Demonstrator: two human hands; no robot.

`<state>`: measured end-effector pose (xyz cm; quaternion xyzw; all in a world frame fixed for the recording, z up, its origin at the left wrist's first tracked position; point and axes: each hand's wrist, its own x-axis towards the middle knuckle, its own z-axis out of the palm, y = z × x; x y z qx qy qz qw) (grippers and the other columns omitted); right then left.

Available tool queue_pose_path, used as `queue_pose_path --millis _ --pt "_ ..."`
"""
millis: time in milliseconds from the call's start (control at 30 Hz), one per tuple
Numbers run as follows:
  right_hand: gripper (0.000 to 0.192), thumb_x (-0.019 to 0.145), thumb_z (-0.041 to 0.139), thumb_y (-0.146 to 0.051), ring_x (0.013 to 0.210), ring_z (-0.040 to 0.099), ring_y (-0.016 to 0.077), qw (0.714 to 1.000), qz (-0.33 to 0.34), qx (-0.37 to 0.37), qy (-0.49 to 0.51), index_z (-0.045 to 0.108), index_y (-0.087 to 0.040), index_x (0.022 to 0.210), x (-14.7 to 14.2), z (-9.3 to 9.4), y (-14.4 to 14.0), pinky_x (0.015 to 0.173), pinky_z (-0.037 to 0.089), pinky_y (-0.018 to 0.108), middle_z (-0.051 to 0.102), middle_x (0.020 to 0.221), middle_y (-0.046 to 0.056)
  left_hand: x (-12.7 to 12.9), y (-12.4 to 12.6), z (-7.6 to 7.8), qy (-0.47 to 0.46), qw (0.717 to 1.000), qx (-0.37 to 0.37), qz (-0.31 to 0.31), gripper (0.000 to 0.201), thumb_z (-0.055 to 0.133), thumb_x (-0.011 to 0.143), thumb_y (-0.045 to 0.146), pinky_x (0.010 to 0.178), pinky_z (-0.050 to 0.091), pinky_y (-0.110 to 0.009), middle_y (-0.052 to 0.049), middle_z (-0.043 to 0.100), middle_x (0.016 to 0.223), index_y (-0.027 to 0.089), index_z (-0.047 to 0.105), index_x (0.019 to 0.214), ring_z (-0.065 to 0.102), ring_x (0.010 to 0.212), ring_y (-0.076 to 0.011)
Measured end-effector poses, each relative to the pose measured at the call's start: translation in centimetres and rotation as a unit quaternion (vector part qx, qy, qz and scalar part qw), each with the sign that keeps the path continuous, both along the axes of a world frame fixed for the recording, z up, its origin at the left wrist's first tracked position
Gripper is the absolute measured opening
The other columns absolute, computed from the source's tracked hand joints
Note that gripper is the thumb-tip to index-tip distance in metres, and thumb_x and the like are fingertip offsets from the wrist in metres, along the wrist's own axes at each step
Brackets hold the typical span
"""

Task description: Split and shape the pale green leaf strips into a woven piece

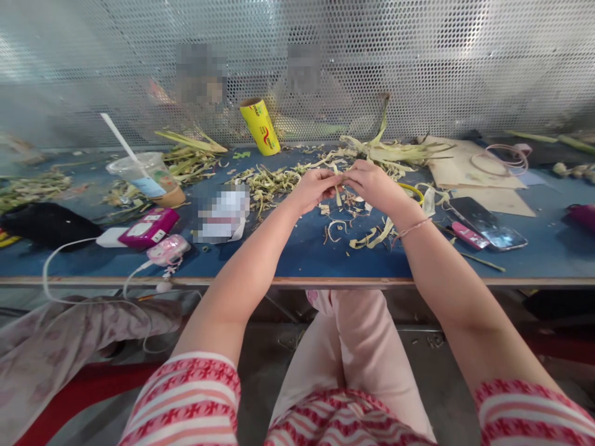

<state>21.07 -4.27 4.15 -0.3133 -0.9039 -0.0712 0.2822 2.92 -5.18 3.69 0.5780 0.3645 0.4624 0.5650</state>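
Nearest, leaf scraps [367, 238] lie on the blue table [297, 263]. Just above them the left hand [313, 189] and right hand [374, 186] meet over the table, fingertips of both pinched on one pale leaf strip [338, 189] between them. Farther back lies a pile of leaf strips [267, 183], then a yellow roll [260, 127] against the mesh screen [418, 62]

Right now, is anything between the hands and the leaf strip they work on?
Nothing visible: the left hand and right hand both pinch the leaf strip directly, above the blue table.
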Motion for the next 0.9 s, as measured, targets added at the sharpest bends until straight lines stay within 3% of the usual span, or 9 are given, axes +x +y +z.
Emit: queue_pose_path --millis 200,400,700,900 --pt "0.024 0.094 0.040 -0.012 0.086 0.058 0.0226 0.994 -0.020 0.025 -0.104 0.064 -0.015 0.089 -0.15 0.05 -0.08 0.078 0.046 0.035 0.063 0.089 0.012 -0.20 0.03 0.03 0.057 0.996 0.061 0.022 0.026 0.070 0.080 0.018 0.050 0.035 -0.018 0.002 0.059 0.056 0.014 0.056 0.059 0.044 0.047 -0.0026" --pt "0.025 0.087 0.037 -0.002 0.086 0.058 0.0215 0.993 -0.050 -0.009 -0.111 0.058 -0.015 0.092 -0.25 0.00 -0.63 0.074 0.042 0.032 0.063 0.093 0.011 -0.30 -0.39 0.51 0.032 0.999 0.004 -0.016 0.018 0.069 0.077 0.017 0.051 0.037 -0.019 0.001 0.060 0.058 0.015 0.057 0.064 0.047 0.049 -0.0048" --pt "0.019 0.094 0.034 -0.015 0.080 0.054 0.0203 0.992 -0.024 0.008 -0.122 0.054 -0.017 0.095 0.13 -0.41 -0.49 0.073 0.041 0.033 0.060 0.092 0.010 0.05 0.01 0.06 0.000 1.000 -0.025 -0.018 0.011 0.056 0.077 0.011 0.052 0.039 -0.021 0.001 0.057 0.055 0.015 0.053 0.068 0.049 0.048 -0.0071" --pt "0.020 0.096 0.033 -0.019 0.078 0.054 0.0199 0.994 -0.001 -0.008 -0.109 0.053 -0.017 0.097 0.12 -0.24 -0.50 0.072 0.041 0.033 0.060 0.088 0.009 -0.30 -0.10 0.17 0.028 0.999 0.036 -0.004 0.004 0.062 0.077 0.015 0.054 0.040 -0.021 0.002 0.059 0.064 0.016 0.061 0.081 0.050 0.050 -0.0061"
